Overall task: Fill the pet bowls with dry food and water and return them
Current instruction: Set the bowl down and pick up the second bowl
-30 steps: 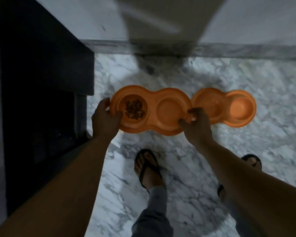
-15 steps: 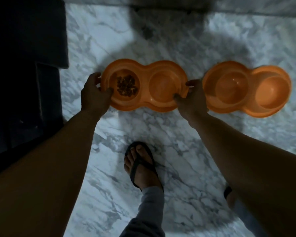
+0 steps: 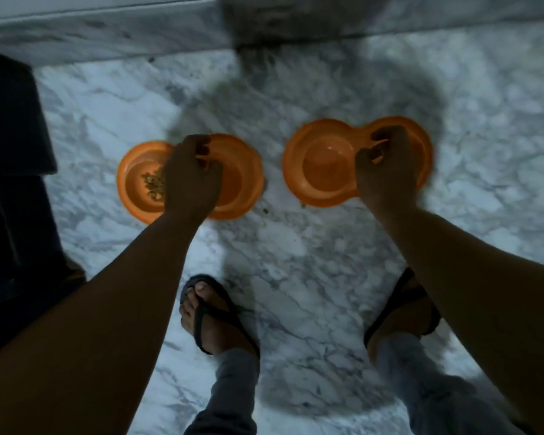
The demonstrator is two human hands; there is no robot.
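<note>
Two orange double bowls on marble floor [image 3: 296,252], apart. Left bowl [image 3: 242,177]: kibble [image 3: 153,183] in left well, left hand [image 3: 190,180] gripping centre bridge. Right bowl [image 3: 324,164]: left well looks empty, right hand [image 3: 385,171] pinching centre bridge.

Two orange double pet bowls sit apart on the marble floor [image 3: 296,262]. The left hand [image 3: 190,180] grips the left bowl [image 3: 242,177], which holds dry food [image 3: 153,183], at its middle. The right hand [image 3: 387,171] pinches the right bowl [image 3: 324,161] at its middle.
</note>
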